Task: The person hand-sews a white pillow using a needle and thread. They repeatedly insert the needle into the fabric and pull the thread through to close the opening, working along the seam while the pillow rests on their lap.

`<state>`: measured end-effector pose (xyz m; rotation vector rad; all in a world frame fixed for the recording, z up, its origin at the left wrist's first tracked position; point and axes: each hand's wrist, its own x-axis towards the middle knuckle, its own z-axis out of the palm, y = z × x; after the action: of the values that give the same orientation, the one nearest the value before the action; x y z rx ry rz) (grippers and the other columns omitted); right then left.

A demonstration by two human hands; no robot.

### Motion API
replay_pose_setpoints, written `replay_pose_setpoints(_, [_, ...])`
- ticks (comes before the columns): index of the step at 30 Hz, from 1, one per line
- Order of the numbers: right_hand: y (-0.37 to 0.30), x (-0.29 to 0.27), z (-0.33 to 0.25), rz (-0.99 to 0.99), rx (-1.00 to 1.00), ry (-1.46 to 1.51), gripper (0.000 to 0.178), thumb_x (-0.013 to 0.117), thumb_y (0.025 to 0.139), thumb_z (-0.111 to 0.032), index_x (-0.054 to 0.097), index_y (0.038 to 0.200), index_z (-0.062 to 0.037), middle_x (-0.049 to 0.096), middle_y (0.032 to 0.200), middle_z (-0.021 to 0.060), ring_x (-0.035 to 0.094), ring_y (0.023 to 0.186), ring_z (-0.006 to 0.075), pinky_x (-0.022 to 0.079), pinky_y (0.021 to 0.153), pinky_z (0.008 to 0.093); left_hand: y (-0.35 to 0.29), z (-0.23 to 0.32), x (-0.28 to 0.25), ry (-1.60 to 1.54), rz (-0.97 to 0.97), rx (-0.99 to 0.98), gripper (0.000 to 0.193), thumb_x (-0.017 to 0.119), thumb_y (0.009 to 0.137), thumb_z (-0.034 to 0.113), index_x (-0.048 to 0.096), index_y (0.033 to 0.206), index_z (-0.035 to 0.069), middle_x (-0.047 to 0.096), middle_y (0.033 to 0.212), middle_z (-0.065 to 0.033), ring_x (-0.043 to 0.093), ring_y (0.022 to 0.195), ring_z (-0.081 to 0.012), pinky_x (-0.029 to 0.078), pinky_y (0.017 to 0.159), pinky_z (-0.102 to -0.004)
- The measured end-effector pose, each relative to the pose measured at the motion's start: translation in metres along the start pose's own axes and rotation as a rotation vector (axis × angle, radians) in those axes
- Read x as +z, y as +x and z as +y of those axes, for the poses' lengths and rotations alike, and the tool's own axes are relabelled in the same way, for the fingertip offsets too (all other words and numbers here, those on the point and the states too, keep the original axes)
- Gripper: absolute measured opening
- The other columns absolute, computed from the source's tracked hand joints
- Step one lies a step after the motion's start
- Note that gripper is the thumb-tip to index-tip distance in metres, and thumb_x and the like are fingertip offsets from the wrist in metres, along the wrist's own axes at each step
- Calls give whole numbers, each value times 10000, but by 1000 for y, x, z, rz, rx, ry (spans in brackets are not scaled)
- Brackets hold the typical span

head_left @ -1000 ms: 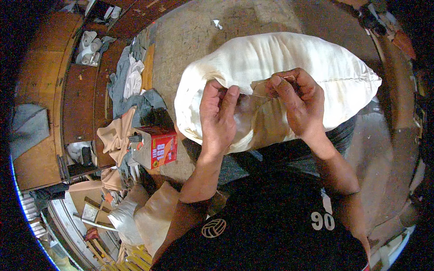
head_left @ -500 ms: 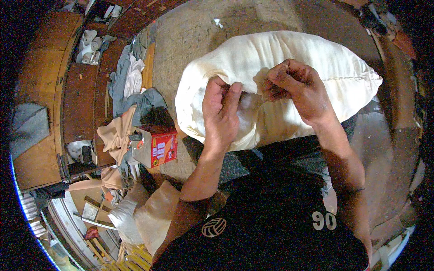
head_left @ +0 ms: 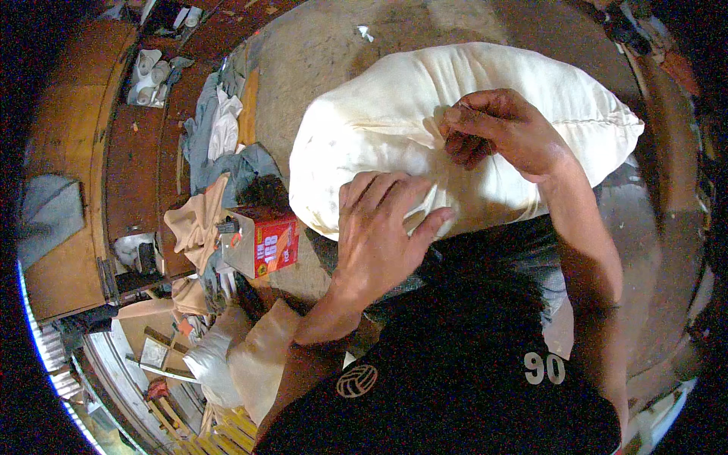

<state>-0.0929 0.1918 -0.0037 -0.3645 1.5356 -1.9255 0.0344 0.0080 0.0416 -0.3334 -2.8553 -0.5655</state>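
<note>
A large stuffed off-white cloth cushion (head_left: 379,106) lies across in front of me, bulging, with a seam running to its pointed right end. My left hand (head_left: 387,231) rests on the near left part of the cushion, fingers spread and slightly bent, apparently holding nothing. Above the cushion's middle, my right hand (head_left: 504,133) has its thumb and forefinger pinched together, the other fingers curled under. Whatever sits in that pinch is too small to make out. The cloth between the two hands is creased, and part of it is hidden behind my left hand.
A red and pale box-shaped tin (head_left: 277,246) stands left of the cushion, beside a draped tan cloth (head_left: 197,216). Grey and white cloths (head_left: 222,125) lie farther up. Stuffed pillows (head_left: 262,349) sit at lower left, near wooden cabinets (head_left: 64,121). A white scrap (head_left: 365,32) lies beyond.
My left hand has let go of the pinched cloth edge and opened flat on the cushion, lower down. The cushion's open-looking fold has flattened. My right hand stays pinched, slightly shifted.
</note>
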Motion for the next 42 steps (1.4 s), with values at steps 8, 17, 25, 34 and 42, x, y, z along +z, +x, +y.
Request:
replay_pose_setpoints(8, [-5,4,-5,-2,31,-57,330,688,938,-336,709,870,-14,681,728,38,630,615,110,516,576,256,-7,-17,8,-98,-17,-64,124,743,832,185,731,914,92,685,904,-52,600,905,-271,435,871,-392])
replay_pose_setpoints(17, [-4,3,3,-70,-19,-104,353,670,953,-353,706,846,-19,674,719,30,633,635,109,517,596,259,-8,-18,10,-168,61,-36,84,733,825,103,709,900,74,687,895,-71,618,879,-286,451,857,-390])
replay_pose_setpoints(25, [-6,0,5,-87,-34,-195,354,651,965,-362,700,895,-18,678,754,28,637,657,117,533,636,268,-5,-17,8,-235,36,-53,78,694,848,84,687,922,58,681,897,-95,619,877,-312,449,860,-406])
replay_pose_setpoints(34, [-5,0,6,-110,-49,-181,336,644,970,-348,695,918,-20,680,769,31,645,692,115,536,659,269,-5,-19,9,-275,50,-47,81,674,861,75,680,940,57,676,901,-104,613,873,-319,449,850,-408])
replay_pose_setpoints(42, [-7,2,5,-93,-14,-100,345,652,963,-364,702,908,-27,683,761,32,646,673,117,539,644,272,0,-19,13,-312,40,-87,76,671,864,69,675,939,54,672,901,-112,607,875,-331,449,834,-415])
